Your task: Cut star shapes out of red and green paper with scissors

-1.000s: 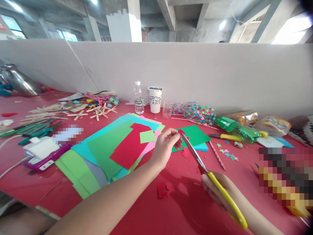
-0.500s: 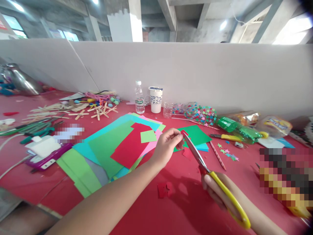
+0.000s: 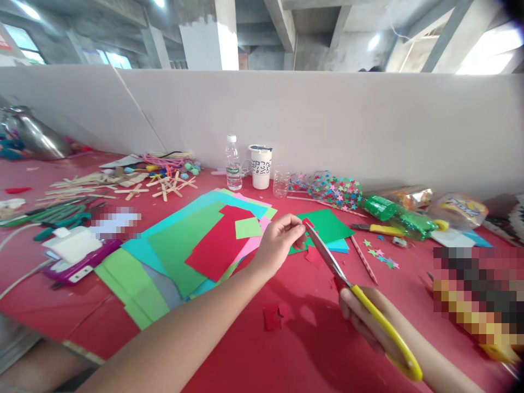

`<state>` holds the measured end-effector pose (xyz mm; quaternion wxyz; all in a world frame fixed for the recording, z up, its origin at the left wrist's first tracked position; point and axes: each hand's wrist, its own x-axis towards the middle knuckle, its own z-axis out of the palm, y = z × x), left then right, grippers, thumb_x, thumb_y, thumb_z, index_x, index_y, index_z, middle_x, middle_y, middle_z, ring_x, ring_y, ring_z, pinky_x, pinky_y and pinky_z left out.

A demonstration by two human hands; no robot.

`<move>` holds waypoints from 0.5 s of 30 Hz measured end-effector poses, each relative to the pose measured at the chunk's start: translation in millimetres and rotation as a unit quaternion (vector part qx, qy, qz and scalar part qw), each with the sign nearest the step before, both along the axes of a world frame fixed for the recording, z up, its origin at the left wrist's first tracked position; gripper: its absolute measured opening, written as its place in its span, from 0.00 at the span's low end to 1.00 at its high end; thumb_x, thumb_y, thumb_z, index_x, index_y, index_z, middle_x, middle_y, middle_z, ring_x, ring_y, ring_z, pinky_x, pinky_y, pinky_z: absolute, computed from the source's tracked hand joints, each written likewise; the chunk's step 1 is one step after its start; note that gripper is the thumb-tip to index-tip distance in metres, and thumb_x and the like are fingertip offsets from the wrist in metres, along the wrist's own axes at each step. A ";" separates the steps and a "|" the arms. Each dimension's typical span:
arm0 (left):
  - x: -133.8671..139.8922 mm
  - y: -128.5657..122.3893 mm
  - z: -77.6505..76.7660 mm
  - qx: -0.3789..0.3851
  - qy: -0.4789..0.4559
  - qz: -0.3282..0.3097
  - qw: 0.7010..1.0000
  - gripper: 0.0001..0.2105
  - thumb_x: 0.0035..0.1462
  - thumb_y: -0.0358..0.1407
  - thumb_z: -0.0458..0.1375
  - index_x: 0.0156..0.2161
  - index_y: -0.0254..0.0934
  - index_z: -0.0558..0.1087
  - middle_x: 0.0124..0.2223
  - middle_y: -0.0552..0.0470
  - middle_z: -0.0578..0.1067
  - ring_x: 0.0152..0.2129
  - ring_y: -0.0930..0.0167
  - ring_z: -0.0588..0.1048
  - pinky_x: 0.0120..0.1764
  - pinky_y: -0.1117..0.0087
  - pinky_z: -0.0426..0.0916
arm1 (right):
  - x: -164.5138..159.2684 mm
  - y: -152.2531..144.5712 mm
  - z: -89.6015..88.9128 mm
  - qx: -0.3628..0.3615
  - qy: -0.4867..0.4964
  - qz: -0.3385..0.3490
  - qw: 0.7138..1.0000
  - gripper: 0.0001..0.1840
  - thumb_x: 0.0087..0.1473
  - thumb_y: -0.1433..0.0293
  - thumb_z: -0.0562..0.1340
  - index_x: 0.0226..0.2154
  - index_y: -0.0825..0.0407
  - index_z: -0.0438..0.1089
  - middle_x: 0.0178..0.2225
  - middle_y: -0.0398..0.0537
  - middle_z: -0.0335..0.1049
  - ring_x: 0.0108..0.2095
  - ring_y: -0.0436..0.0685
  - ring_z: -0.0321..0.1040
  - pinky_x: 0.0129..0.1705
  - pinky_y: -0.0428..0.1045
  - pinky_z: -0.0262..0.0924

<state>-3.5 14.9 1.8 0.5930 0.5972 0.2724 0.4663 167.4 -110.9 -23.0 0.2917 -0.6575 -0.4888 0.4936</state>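
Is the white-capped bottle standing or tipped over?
Upright: the bottle stands on the red table with its white cap at the top.

- You are working in a craft workspace inside a roughly finished concrete building (image 3: 268,59).
- Bare beams (image 3: 282,24) are running overhead, and a patchily painted pillar (image 3: 200,43) is rising beyond a pale partition (image 3: 311,109).
- Coloured paper sheets (image 3: 176,245), wooden sticks (image 3: 166,188) and small stars (image 3: 380,252) are lying across your red table (image 3: 262,357).
- You are holding yellow-handled scissors (image 3: 362,299) among these materials.
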 end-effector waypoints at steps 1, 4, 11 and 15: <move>-0.2 0.6 -0.1 0.000 0.001 -0.001 1.000 0.07 0.53 0.36 0.55 0.28 0.35 0.68 0.22 0.56 0.69 0.19 0.76 0.68 0.26 0.74 0.64 | 0.0 0.4 0.2 -0.008 0.003 -0.001 1.000 0.32 0.46 0.37 0.52 0.21 0.51 0.58 0.09 0.30 0.45 0.09 0.42 0.41 0.12 0.40 0.37; -0.7 2.4 -0.5 0.003 0.009 -0.001 1.000 0.06 0.53 0.35 0.55 0.27 0.35 0.68 0.22 0.56 0.69 0.19 0.77 0.68 0.26 0.74 0.63 | -0.2 0.7 1.2 -0.019 -0.010 -0.009 1.000 0.30 0.48 0.40 0.53 0.20 0.50 0.58 0.09 0.30 0.46 0.09 0.42 0.41 0.12 0.40 0.37; -1.2 3.9 -0.9 0.003 0.024 0.011 1.000 0.06 0.52 0.36 0.56 0.28 0.35 0.69 0.22 0.56 0.69 0.19 0.76 0.68 0.25 0.75 0.63 | -2.9 -0.9 5.5 -0.017 -0.042 -0.011 0.999 0.29 0.49 0.42 0.52 0.19 0.50 0.56 0.10 0.31 0.46 0.09 0.42 0.41 0.12 0.40 0.37; -1.3 4.0 -1.5 0.005 0.023 0.012 1.000 0.06 0.52 0.36 0.56 0.28 0.35 0.69 0.22 0.56 0.69 0.19 0.76 0.68 0.26 0.75 0.63 | -4.0 -0.8 7.6 -0.004 -0.040 -0.006 0.999 0.28 0.50 0.42 0.52 0.19 0.50 0.56 0.10 0.31 0.47 0.09 0.42 0.43 0.12 0.40 0.37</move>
